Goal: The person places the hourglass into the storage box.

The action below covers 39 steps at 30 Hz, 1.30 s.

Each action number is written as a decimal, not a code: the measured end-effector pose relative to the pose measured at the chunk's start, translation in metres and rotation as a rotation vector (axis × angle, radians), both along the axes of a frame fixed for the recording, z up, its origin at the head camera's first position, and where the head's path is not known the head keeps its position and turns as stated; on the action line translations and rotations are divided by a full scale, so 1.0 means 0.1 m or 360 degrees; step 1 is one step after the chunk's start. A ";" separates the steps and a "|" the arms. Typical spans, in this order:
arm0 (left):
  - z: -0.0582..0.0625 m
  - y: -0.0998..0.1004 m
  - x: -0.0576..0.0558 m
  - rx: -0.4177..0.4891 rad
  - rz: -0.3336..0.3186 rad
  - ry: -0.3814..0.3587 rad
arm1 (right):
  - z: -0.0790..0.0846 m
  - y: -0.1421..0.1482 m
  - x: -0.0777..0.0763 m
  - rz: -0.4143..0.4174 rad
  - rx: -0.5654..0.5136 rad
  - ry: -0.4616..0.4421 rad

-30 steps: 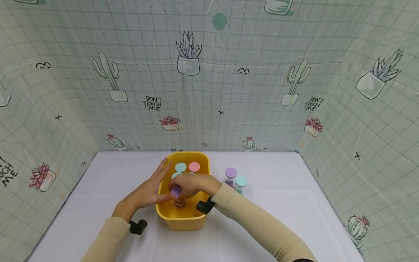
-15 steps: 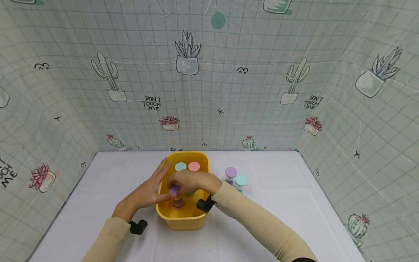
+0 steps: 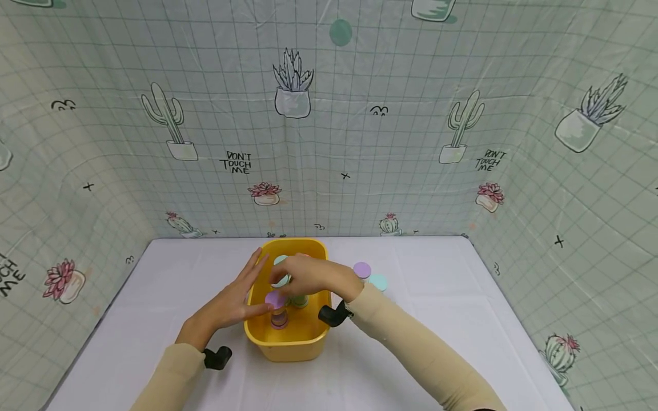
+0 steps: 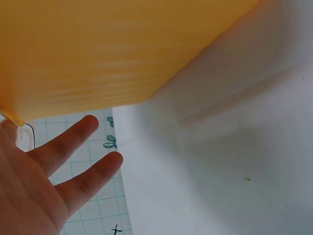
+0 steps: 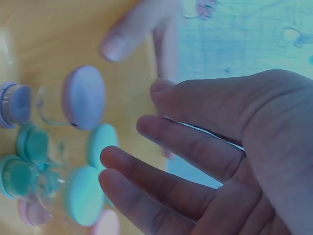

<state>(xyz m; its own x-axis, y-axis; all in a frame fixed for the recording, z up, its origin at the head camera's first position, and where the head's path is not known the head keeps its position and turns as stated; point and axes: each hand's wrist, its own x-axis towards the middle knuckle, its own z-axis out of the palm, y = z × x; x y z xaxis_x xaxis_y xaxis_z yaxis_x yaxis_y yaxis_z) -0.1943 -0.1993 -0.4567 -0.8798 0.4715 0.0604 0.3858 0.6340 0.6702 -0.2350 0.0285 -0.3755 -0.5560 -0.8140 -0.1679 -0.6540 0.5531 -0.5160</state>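
Observation:
A yellow bin (image 3: 293, 353) holds several sand timers with coloured caps. Nearest the front stands an upright purple timer (image 3: 275, 300). Over it my right hand (image 3: 308, 277) hovers with loosely extended fingers; in the right wrist view a gap shows between these fingertips and the purple cap (image 5: 84, 98). Teal timers (image 5: 84, 196) and a pink one (image 5: 106, 224) stand behind the purple one. My left hand (image 3: 231, 302) rests at the bin's left rim, fingers spread along the outside, thumb reaching inside near the purple cap.
On the white table to the right of the bin stand a purple timer (image 3: 362, 270) and a teal timer (image 3: 378, 282), partly behind my right forearm. A cactus-print cloth (image 3: 329, 142) encloses the table at the back and sides.
My right hand has let go of the purple timer and drawn up and to the right, leaving it standing in the bin. My left hand has stayed at the rim.

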 end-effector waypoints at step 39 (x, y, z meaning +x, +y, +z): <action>-0.03 0.03 -0.02 -0.0012 0.0041 -0.0035 | -0.53 1.64 -0.26 -0.1004 -0.0847 0.0025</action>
